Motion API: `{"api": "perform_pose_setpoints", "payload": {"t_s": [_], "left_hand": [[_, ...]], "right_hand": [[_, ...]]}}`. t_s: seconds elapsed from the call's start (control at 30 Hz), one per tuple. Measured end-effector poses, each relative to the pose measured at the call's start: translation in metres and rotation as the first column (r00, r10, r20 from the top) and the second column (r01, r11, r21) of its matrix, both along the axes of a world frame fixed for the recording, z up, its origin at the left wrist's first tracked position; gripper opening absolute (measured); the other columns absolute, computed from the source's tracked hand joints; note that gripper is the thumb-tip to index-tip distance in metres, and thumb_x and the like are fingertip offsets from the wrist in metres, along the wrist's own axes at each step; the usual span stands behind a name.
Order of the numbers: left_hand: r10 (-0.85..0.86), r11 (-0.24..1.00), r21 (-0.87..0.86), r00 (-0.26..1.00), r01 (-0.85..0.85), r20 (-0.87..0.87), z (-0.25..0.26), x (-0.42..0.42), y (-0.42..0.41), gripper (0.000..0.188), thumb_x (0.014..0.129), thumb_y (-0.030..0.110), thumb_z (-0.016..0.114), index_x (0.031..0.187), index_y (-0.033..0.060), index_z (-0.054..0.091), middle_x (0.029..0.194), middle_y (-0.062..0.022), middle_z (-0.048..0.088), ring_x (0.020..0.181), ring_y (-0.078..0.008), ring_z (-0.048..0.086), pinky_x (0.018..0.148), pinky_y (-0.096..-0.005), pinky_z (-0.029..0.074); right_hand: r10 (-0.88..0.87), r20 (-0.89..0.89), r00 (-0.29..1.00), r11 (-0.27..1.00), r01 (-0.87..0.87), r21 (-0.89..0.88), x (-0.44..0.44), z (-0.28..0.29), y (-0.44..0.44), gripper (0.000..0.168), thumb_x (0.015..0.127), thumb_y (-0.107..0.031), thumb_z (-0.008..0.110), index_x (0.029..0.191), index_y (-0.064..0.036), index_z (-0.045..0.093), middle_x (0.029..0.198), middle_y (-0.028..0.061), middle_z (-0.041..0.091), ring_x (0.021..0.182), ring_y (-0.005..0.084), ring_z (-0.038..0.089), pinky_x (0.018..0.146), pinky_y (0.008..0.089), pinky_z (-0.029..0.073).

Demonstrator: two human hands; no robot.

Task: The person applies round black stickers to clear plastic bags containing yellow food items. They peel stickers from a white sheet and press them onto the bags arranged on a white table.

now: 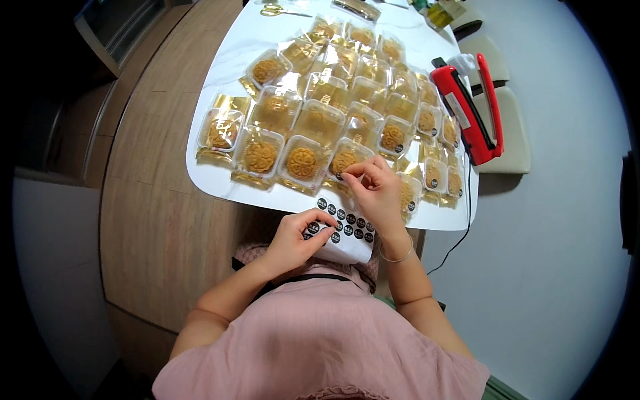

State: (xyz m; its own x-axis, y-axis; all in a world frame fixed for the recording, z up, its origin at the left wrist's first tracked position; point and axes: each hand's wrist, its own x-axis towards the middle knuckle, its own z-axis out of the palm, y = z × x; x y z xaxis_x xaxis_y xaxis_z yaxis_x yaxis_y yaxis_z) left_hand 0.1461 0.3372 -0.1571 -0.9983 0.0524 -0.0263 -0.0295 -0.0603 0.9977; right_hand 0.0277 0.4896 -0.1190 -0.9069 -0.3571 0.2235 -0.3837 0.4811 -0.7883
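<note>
My right hand (375, 187) has its thumb and forefinger at a round black sticker (339, 176) on the lower corner of a wrapped mooncake (344, 159). The clear-and-gold wrapper shows a moulded cake in a plastic tray. Nearer my body, my left hand (300, 236) grips a white sheet of round black stickers (350, 247). Its thumb and forefinger lie over the sheet, hiding some stickers. This sheet overlaps the table's near edge. Left of the cake at my right hand lies another wrapped mooncake (301, 162); no black sticker shows on it.
Several more wrapped mooncakes (392, 136) cover the white table (220, 65), some bearing black stickers. A red heat sealer (462, 112) stands at the right edge, its cord (469, 210) hanging down. Gold-handled scissors (272, 10) lie at the back. Pale chairs (505, 130) stand to the right.
</note>
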Motion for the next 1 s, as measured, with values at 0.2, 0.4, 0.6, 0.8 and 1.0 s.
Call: {"api": "perform_pose_setpoints", "payload": {"t_s": [0.2, 0.4, 0.6, 0.8, 1.0], "left_hand": [[-0.019, 1.000, 0.009, 1.000, 0.019, -0.004, 0.002, -0.004, 0.001, 0.015, 0.085, 0.006, 0.069, 0.098, -0.0006, 0.067, 0.086, -0.0064, 0.069, 0.080, -0.0097, 0.062, 0.073, -0.0246, 0.049], [-0.029, 0.999, 0.045, 0.999, 0.028, 0.020, 0.000, -0.006, 0.002, 0.015, 0.086, 0.003, 0.069, 0.100, -0.0019, 0.065, 0.094, -0.0037, 0.068, 0.084, -0.0076, 0.060, 0.076, -0.0229, 0.048], [0.036, 0.998, 0.047, 0.997, -0.039, 0.064, -0.004, -0.009, 0.006, 0.016, 0.086, 0.004, 0.070, 0.100, -0.0013, 0.067, 0.090, -0.0035, 0.069, 0.080, -0.0061, 0.060, 0.072, -0.0219, 0.048], [0.120, 0.984, 0.122, 0.989, -0.130, 0.089, 0.000, -0.014, 0.014, 0.015, 0.087, 0.005, 0.070, 0.101, -0.0010, 0.068, 0.090, -0.0033, 0.070, 0.077, -0.0050, 0.059, 0.068, -0.0214, 0.048], [0.036, 0.995, 0.088, 0.997, -0.041, 0.063, 0.001, -0.020, 0.024, 0.015, 0.090, 0.000, 0.065, 0.105, -0.0012, 0.065, 0.100, -0.0044, 0.066, 0.087, -0.0066, 0.060, 0.071, -0.0199, 0.050]], "right_hand": [[0.049, -0.135, 0.990, 0.989, -0.029, 0.146, 0.002, -0.002, 0.001, 0.018, 0.078, -0.006, 0.074, 0.096, -0.006, 0.069, 0.080, 0.0065, 0.060, 0.060, 0.0166, 0.061, 0.054, 0.0286, 0.048], [0.017, -0.217, 0.976, 0.985, 0.021, 0.170, 0.000, 0.001, -0.003, 0.031, 0.079, -0.007, 0.073, 0.109, -0.005, 0.063, 0.084, 0.0085, 0.064, 0.066, 0.0189, 0.065, 0.056, 0.0309, 0.050], [-0.075, -0.184, 0.980, 0.992, 0.092, 0.087, 0.002, 0.007, 0.006, 0.024, 0.079, -0.006, 0.073, 0.102, -0.004, 0.066, 0.083, 0.0099, 0.064, 0.062, 0.0195, 0.062, 0.055, 0.0313, 0.049], [0.195, -0.174, 0.965, 0.981, -0.189, 0.050, 0.033, 0.020, 0.034, 0.025, 0.075, -0.007, 0.076, 0.098, -0.002, 0.069, 0.084, 0.0097, 0.062, 0.071, 0.0232, 0.061, 0.061, 0.0333, 0.048], [0.218, -0.209, 0.953, 0.974, -0.201, 0.102, 0.042, 0.009, 0.043, 0.035, 0.074, -0.011, 0.076, 0.107, -0.004, 0.067, 0.088, 0.0077, 0.059, 0.080, 0.0250, 0.056, 0.071, 0.0367, 0.044]]}}
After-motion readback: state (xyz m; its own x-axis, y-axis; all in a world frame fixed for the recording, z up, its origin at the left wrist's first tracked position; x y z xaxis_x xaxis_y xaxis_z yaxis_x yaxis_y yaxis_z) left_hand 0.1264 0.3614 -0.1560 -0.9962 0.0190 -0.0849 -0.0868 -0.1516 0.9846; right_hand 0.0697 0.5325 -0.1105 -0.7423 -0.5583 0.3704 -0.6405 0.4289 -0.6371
